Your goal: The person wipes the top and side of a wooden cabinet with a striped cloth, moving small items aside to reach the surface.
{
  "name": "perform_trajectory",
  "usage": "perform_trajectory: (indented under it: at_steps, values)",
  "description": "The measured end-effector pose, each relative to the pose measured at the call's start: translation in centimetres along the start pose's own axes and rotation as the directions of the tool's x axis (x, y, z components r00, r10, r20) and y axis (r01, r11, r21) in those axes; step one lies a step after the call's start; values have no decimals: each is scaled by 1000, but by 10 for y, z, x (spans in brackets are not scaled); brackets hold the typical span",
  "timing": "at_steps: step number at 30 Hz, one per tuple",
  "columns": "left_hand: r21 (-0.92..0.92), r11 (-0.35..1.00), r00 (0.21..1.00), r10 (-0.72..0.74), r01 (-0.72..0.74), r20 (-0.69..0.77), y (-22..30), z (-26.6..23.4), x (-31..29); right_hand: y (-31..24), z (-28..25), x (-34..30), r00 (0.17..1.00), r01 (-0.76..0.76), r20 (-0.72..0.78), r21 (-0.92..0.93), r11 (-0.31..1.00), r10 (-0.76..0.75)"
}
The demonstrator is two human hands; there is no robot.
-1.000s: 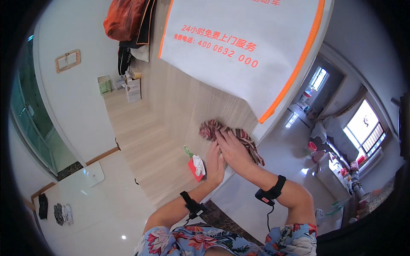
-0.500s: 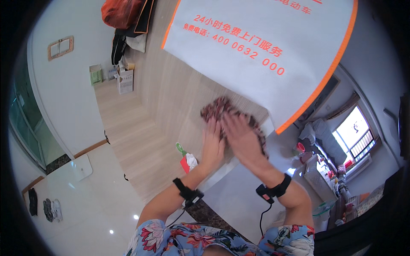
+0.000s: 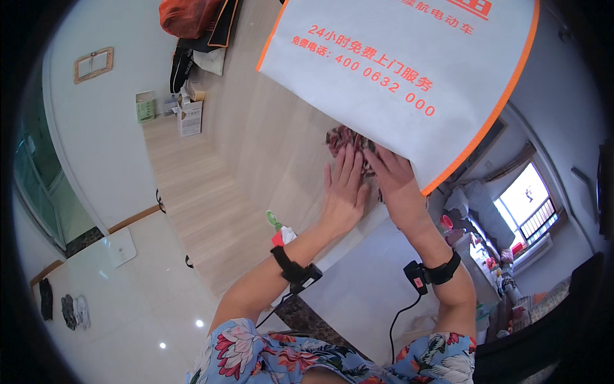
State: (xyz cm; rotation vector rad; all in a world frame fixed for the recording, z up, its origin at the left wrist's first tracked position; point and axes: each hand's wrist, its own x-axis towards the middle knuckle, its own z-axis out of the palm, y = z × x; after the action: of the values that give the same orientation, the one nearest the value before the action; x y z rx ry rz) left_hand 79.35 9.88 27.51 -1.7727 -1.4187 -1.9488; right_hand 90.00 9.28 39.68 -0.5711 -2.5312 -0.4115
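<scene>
Nearest are the blue flowered sleeves, with bare forearms reaching up from them. A black strap with a small box circles the left forearm, and a similar band sits on the right one.

The left hand lies flat, fingers slightly parted and thumb held out, its fingertips on a crumpled, patterned cloth in dark red and cream. The right hand is just beside it, fingers extended over the cloth's right part; whether its fingertips go under the cover above cannot be told. The cloth lies against a pale wood panel, just below the edge of a white cover with orange borders and orange print.

Partly behind the left forearm is a red box with white tissue, a green ring just above it.

Farther off, a green box and a white box stand at the end of the wooden ledge. An orange bag hangs above them. Shoes rest on the shiny floor at left; a bright window is far right.
</scene>
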Motion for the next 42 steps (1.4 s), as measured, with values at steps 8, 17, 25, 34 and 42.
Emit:
perform_trajectory:
  at_steps: [8,17,25,34,42]
  values:
    - [22,994,976,-106,104,190,-37,13,-85,0,79,-54,981,193,123,-477,857,-152]
    - [111,979,927,-197,170,319,-33,4,-91,19,91,-57,956,274,242,-543,794,-165]
    - [200,969,987,131,-147,90,-10,-16,26,8,17,6,998,-55,-59,-410,910,34]
    - [270,962,891,-160,44,425,-56,-20,-80,14,105,-47,966,202,239,-463,863,-98]
    - [157,987,975,-62,29,212,-35,-45,-21,33,69,65,960,-95,-275,-168,981,46]
